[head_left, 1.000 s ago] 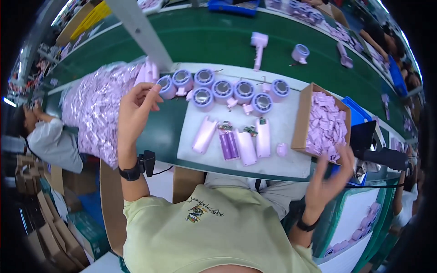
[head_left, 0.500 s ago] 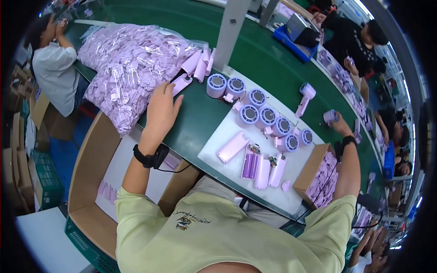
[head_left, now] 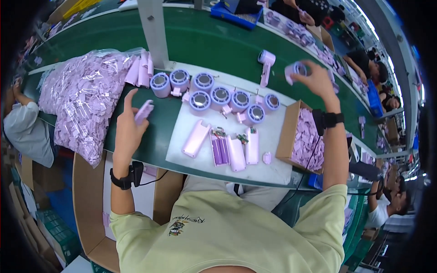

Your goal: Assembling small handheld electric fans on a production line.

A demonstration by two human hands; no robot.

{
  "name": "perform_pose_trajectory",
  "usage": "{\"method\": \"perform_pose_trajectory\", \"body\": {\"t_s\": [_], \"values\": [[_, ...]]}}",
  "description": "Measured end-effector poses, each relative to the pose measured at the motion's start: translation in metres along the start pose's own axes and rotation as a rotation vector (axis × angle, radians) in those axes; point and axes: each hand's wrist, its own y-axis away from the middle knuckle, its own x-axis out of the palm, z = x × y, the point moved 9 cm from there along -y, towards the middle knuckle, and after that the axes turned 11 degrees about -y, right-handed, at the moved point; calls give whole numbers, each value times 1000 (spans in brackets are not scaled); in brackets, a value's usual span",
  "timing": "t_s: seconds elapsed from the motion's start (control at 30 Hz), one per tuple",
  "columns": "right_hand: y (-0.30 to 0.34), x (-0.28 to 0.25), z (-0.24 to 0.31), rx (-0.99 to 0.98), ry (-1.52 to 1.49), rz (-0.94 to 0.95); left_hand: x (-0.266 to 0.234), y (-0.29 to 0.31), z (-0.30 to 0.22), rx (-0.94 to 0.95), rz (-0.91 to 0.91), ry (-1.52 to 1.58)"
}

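Note:
My left hand [head_left: 127, 136] is raised over the green bench, closed on a small lilac handle shell [head_left: 144, 112] held between thumb and fingers. To the right, my right hand [head_left: 317, 81] grips a lilac fan head [head_left: 295, 72] above the conveyor. Between them, several round fan heads [head_left: 221, 95] stand grouped on a white mat [head_left: 182, 154]. Nearer me on the mat lie a plain handle shell [head_left: 197, 139], one with purple battery cells [head_left: 220, 148], and others with small green circuit boards. A big clear bag of lilac pieces [head_left: 86, 95] sits left of my left hand.
Beside the mat's right end stands a cardboard box [head_left: 286, 136] filled with lilac parts. A metal post [head_left: 154, 36] rises behind the fan heads. One complete-looking handheld fan [head_left: 266, 67] lies on the green belt. Below left is a large open carton [head_left: 91, 214]. Co-workers sit around the line.
My left hand has picked up the handle shell from beside the bag. My right hand has lifted the fan head off the belt. The view has shifted to the right.

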Motion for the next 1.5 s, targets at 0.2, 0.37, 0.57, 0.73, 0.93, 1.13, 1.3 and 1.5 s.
{"method": "perform_pose_trajectory", "body": {"t_s": [0.2, 0.37, 0.57, 0.73, 0.93, 1.13, 1.3, 1.5], "values": [[108, -7, 154, -25, -504, -69, 115, 94, -99, -198, 908, 1248], [164, 9, 144, 81, -463, -7, 157, 130, -178, -159, 1065, 1426], [207, 8, 119, 131, -262, 51, 208, 167, -196, -110, 1359, 1363], [229, 1, 115, 144, -173, 76, 229, 182, -200, -118, 1439, 1120], [212, -9, 56, 353, -466, -103, 208, 167, -200, 31, 1230, 1046], [173, 27, -12, 99, -30, -101, 181, 161, -213, -81, 1368, 1605], [171, 37, -20, 104, -94, -72, 184, 150, -211, -90, 1413, 1821], [161, 41, -13, 14, 48, -95, 183, 139, -211, 148, 1181, 1310]]}}
